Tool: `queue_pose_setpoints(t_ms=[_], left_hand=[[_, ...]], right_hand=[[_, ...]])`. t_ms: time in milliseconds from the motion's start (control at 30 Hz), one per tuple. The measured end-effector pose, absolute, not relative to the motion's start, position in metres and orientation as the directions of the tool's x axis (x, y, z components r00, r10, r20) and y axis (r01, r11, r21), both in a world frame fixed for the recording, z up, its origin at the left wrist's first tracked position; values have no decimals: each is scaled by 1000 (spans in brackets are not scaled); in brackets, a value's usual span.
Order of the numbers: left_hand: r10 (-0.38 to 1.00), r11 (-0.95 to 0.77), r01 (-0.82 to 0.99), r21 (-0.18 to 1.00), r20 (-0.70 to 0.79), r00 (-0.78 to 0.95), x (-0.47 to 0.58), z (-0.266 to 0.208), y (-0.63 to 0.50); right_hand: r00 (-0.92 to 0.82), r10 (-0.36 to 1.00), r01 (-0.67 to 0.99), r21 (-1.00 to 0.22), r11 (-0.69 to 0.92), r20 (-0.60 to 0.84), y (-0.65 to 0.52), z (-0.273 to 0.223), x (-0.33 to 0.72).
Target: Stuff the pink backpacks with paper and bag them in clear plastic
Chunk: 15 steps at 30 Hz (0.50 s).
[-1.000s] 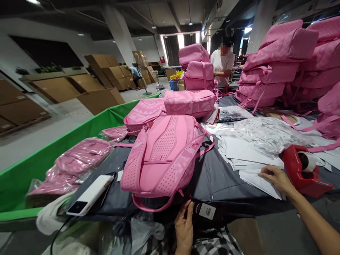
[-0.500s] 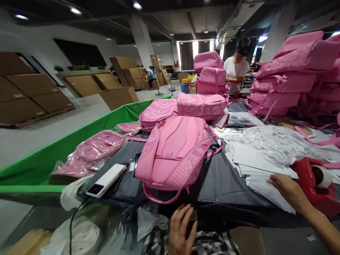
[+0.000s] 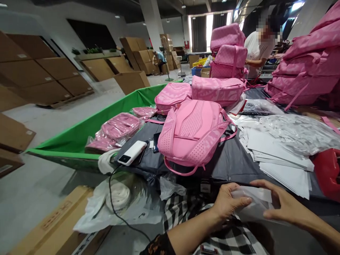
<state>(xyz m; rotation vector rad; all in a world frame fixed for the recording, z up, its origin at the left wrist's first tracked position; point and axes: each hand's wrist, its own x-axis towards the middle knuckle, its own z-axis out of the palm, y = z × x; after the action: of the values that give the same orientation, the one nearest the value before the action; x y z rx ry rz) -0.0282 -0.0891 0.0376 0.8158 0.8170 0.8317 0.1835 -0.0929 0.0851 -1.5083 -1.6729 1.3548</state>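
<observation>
Just in front of the table's near edge, my left hand [image 3: 228,202] pinches a thin, translucent white sheet [image 3: 252,200], possibly a small plastic or paper sleeve. My right hand [image 3: 285,205] holds its right side, fingers curved and thumb low on it. Beyond my hands a pink backpack [image 3: 192,132] lies on the dark-covered table [image 3: 228,164], straps upward and top handle towards me. To the right are a stack of white paper sheets [image 3: 287,177] and a red tape dispenser [image 3: 328,173]. A black-and-white checked cloth [image 3: 183,212] is below my hands.
More pink backpacks [image 3: 217,90] lie behind and stand in tall piles. A green-sided bin [image 3: 77,136] at left holds bagged pink backpacks [image 3: 122,125]. A white power bank [image 3: 132,153] with a cable lies on the table's left edge. A co-worker [image 3: 259,53] stands across the table.
My right hand has come away from the paper stack towards my left hand. The translucent sheet is now between both hands. My left hand has moved right, and the view has shifted.
</observation>
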Motion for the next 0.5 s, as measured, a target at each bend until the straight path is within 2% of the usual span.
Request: queue_pose_setpoints(t_ms=[100, 233, 300, 367, 433, 500], left_hand=[[906, 347, -279, 895, -243, 347, -39, 32, -90], [913, 376, -311, 873, -292, 284, -53, 22, -92], [907, 411, -379, 829, -330, 261, -61, 19, -93], [900, 435, -489, 756, -364, 238, -70, 18, -94], [898, 437, -571, 696, -375, 231, -77, 17, -94], [903, 428, -560, 710, -367, 226, -81, 17, -94]], right_hand=[[-148, 958, 471, -869, -150, -246, -83, 79, 166], [-94, 991, 493, -869, -33, -91, -69, 65, 146], [-195, 980, 492, -868, 69, -33, -62, 59, 143], [-354, 935, 455, -879, 142, -33, -56, 57, 141], [-461, 884, 390, -912, 126, -75, -49, 60, 139], [-479, 867, 335, -941, 36, -138, -44, 64, 136]])
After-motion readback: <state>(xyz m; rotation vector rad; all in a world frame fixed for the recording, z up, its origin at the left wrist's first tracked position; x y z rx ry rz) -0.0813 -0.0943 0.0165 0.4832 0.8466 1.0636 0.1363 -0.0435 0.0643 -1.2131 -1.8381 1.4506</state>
